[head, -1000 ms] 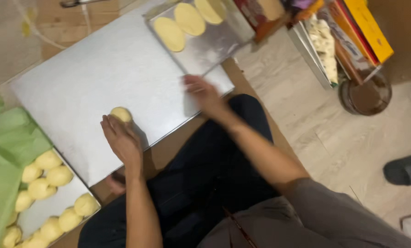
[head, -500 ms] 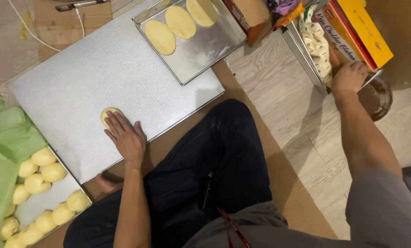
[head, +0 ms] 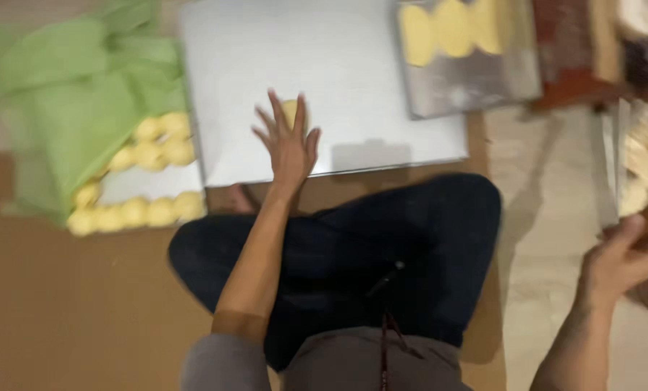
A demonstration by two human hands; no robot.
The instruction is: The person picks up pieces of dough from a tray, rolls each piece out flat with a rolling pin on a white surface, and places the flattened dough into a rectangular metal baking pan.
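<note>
On the floor, a large bare metal sheet lies flat in front of a seated person whose dark-trousered legs are crossed just below it. Brown cardboard or board flooring spreads to the left and under the legs, while pale tiles run along the right side (the whole view is motion-blurred). The left hand rests on the metal sheet with fingers spread wide, its fingertips on a small yellow dough ball near the sheet's lower middle; the hand is flat and unclenched, pressing rather than gripping. The right hand is out at the far right, over the tiles, fingers curled around the edge of something brownish; what it is cannot be told through the blur. Left of the sheet, a smaller tray holds rows of yellow dough balls, partly covered by a green cloth. At the top right, a second metal tray overlaps the sheet's corner and carries flattened yellow dough discs.
</note>
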